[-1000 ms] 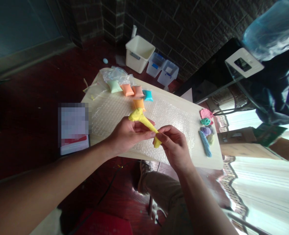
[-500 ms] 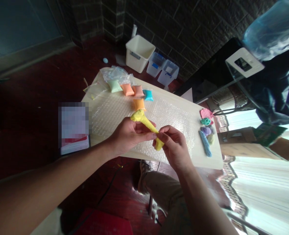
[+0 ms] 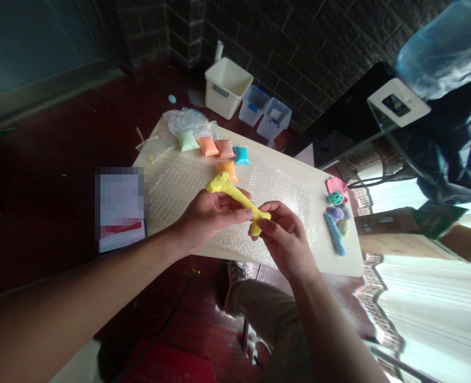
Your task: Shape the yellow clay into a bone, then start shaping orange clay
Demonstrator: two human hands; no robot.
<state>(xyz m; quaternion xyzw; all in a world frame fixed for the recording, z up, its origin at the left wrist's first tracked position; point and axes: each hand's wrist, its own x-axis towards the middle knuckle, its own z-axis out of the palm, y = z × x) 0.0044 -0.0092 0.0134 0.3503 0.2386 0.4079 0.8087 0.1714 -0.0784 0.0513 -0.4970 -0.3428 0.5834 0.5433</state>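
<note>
A bone-shaped piece of yellow modelling clay (image 3: pixel 235 193) is held above the table, tilted down to the right. My left hand (image 3: pixel 213 213) is closed around its middle, thumb on the near side. At the lower end, my right hand (image 3: pixel 281 229) pinches the knobbed tip between thumb and fingers. The thicker upper end sticks out free beyond my left hand. Beneath both hands lies bubble wrap (image 3: pixel 179 186). Just behind the clay sits an orange-yellow clay packet (image 3: pixel 228 169), partly covered by the clay's upper end.
Several clay packets, including a teal one (image 3: pixel 241 155), line the far side of the table (image 3: pixel 313 183). Shaped clay pieces, among them a blue roll (image 3: pixel 335 234), lie at the right end. Storage bins (image 3: pixel 225 90) stand on the floor behind. A cardboard box (image 3: pixel 395 231) is at the right.
The yellow clay has shifted slightly up and left at its upper end. Its lower end now shows a forked, two-knobbed shape, and my right fingers have moved around that tip.
</note>
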